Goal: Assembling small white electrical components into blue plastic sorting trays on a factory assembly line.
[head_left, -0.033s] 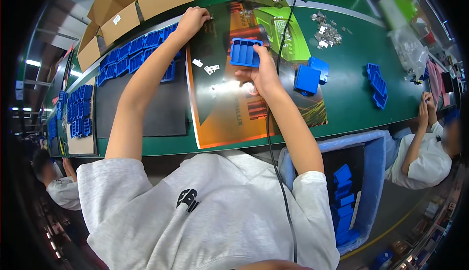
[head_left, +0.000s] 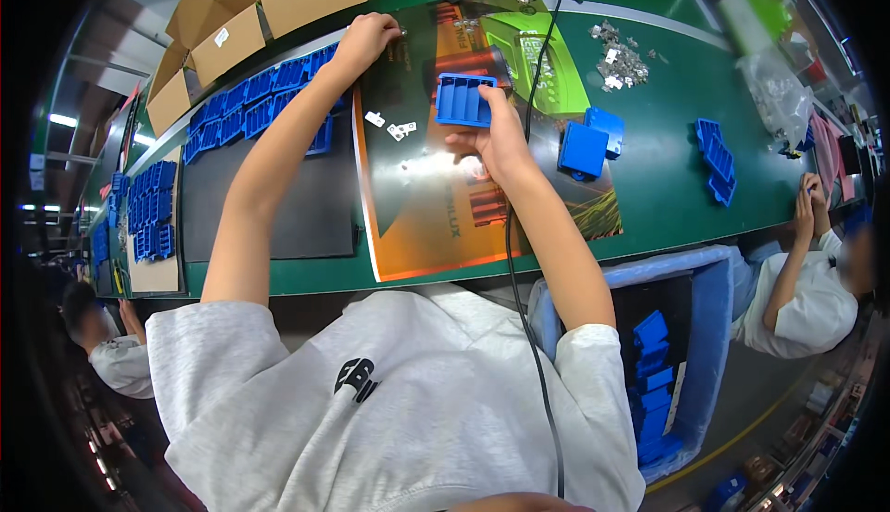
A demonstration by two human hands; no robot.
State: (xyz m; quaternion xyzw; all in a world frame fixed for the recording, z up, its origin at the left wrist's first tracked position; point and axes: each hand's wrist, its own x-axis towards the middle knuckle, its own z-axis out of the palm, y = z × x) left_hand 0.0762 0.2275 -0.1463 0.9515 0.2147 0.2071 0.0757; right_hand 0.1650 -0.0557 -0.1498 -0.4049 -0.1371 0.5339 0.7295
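Note:
In my right hand (head_left: pixel 501 137) is a blue plastic case with parallel compartments (head_left: pixel 464 101), thumb on its right edge, held over the printed mat. My left hand (head_left: pixel 369 37) reaches to the mat's far left part, its fingers bent together at the surface; whatever is at their tips is too small to make out. Several small white-and-metal contact pieces (head_left: pixel 400 131) lie on the mat between my arms. Right of my right hand lie two flat blue pieces (head_left: pixel 584 149), one partly over the other.
Rows of blue cases (head_left: pixel 246 104) stand left of my left forearm, before open cardboard boxes (head_left: pixel 227 44). A pile of metal pieces (head_left: pixel 621 58) lies at far right. A black cable (head_left: pixel 528 95) crosses the mat. A lined bin (head_left: pixel 709 327) holds blue parts below. Other people sit on both sides.

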